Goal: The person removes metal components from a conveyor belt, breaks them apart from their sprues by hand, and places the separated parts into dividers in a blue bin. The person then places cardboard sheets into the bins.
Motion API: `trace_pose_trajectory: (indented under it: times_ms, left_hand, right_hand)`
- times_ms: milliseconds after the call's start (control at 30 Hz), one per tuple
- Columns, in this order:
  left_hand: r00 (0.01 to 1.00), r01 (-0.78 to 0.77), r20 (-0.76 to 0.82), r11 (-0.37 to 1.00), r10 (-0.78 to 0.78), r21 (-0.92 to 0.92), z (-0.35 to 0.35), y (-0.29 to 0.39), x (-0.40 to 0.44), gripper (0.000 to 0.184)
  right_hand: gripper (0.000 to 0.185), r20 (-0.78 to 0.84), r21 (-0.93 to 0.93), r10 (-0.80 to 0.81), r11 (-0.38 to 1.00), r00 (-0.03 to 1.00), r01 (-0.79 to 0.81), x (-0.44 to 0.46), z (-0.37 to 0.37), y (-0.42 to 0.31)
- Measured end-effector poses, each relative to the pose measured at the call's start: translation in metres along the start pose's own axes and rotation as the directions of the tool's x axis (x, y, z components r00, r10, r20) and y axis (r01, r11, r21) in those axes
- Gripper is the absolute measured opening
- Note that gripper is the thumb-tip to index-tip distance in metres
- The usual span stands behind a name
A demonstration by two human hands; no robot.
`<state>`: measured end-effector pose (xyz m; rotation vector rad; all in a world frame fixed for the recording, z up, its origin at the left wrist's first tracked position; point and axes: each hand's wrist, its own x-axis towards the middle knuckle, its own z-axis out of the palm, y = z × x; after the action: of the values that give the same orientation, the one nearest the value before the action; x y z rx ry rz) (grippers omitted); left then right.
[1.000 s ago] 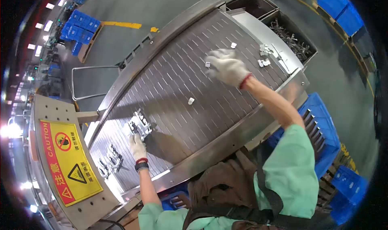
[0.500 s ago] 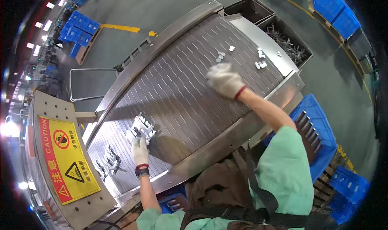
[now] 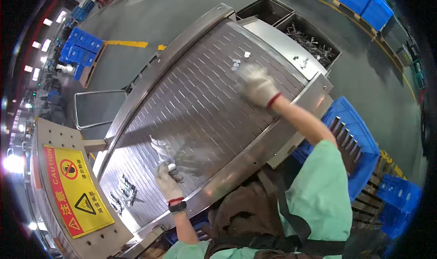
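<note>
One metal part at half-curled left hand, hold uncertain, could skid if pinched loosely; right hand blurred, opening and hold unreadable.

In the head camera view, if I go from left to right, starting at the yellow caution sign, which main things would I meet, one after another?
Yellow caution sign, cluster of metal parts on the belt, left gloved hand, right gloved hand, blue crate beside the conveyor.
</note>
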<state>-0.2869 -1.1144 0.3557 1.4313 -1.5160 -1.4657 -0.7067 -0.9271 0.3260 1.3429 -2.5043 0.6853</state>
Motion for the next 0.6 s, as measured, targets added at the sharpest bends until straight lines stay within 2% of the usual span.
trace_pose_trajectory:
  times_ms: [67, 100, 133, 167, 200, 233, 300, 333, 400, 433, 467, 500, 567, 600]
  left_hand:
    - [0.999, 0.009, -0.030, 0.991, -0.013, -0.135, 0.015, 0.027, -0.007, 0.032]
    - [0.996, 0.058, -0.049, 0.969, -0.071, -0.241, 0.013, 0.021, -0.001, 0.032]
    - [0.989, 0.102, -0.066, 0.932, -0.133, -0.347, 0.009, 0.009, 0.010, 0.032]
    - [0.981, 0.184, 0.024, 0.877, -0.194, -0.443, 0.016, 0.023, 0.002, 0.032]
    - [0.961, 0.274, 0.114, 0.808, -0.252, -0.522, 0.023, 0.038, -0.006, 0.032]
    - [0.957, 0.285, 0.116, 0.803, -0.265, -0.524, 0.029, 0.035, -0.006, 0.032]
    - [0.950, 0.306, 0.117, 0.788, -0.290, -0.535, 0.036, 0.022, -0.001, 0.032]
    - [0.940, 0.340, 0.150, 0.802, -0.306, -0.492, 0.038, 0.026, -0.006, 0.030]
    - [0.965, 0.262, 0.139, 0.833, -0.223, -0.487, 0.044, 0.025, -0.018, 0.035]
    - [0.976, 0.216, 0.127, 0.847, -0.176, -0.485, 0.046, 0.026, -0.021, 0.037]
    - [0.997, -0.004, 0.076, 0.968, 0.024, -0.252, 0.035, 0.012, -0.016, 0.041]
    - [0.974, -0.224, 0.020, 0.975, 0.224, 0.011, 0.025, -0.003, -0.010, 0.046]
    - [0.957, -0.286, -0.013, 0.946, 0.291, 0.153, 0.000, -0.042, 0.013, 0.050]
    - [0.988, -0.152, 0.040, 0.955, 0.147, 0.254, -0.005, -0.025, 0.007, 0.055]
  right_hand:
    - [0.054, 0.025, 0.400, -0.121, 0.911, 0.992, 0.101, -0.015, 0.023, -0.046]
    - [0.058, 0.265, 0.522, -0.189, 0.852, 0.946, 0.024, -0.012, 0.011, -0.079]
    - [0.068, 0.222, 0.671, -0.258, 0.740, 0.940, 0.045, -0.028, 0.013, -0.104]
    - [0.071, 0.048, 0.693, -0.355, 0.685, 0.934, 0.225, -0.042, 0.019, -0.127]
    - [0.071, 0.091, 0.721, -0.434, 0.650, 0.896, 0.241, -0.051, 0.030, -0.153]
    - [0.068, -0.023, 0.650, -0.476, 0.661, 0.879, 0.375, -0.062, 0.026, -0.171]
    - [0.054, 0.135, 0.809, -0.295, 0.584, 0.946, 0.067, -0.075, 0.041, -0.196]
    - [0.049, 0.191, 0.828, -0.207, 0.559, 0.960, -0.044, -0.078, 0.040, -0.203]
    - [0.039, 0.312, 0.845, -0.049, 0.471, 0.949, -0.254, -0.081, 0.037, -0.210]
    - [0.037, 0.352, 0.849, -0.027, 0.429, 0.936, -0.307, -0.083, 0.037, -0.212]
    - [0.036, 0.392, 0.851, -0.012, 0.385, 0.920, -0.357, -0.083, 0.037, -0.213]
    - [0.034, 0.433, 0.848, -0.001, 0.340, 0.901, -0.407, -0.081, 0.037, -0.211]
    - [0.034, 0.410, 0.860, -0.078, 0.364, 0.909, -0.357, -0.075, 0.023, -0.199]
    - [0.034, 0.400, 0.864, -0.108, 0.375, 0.910, -0.335, -0.069, 0.012, -0.196]
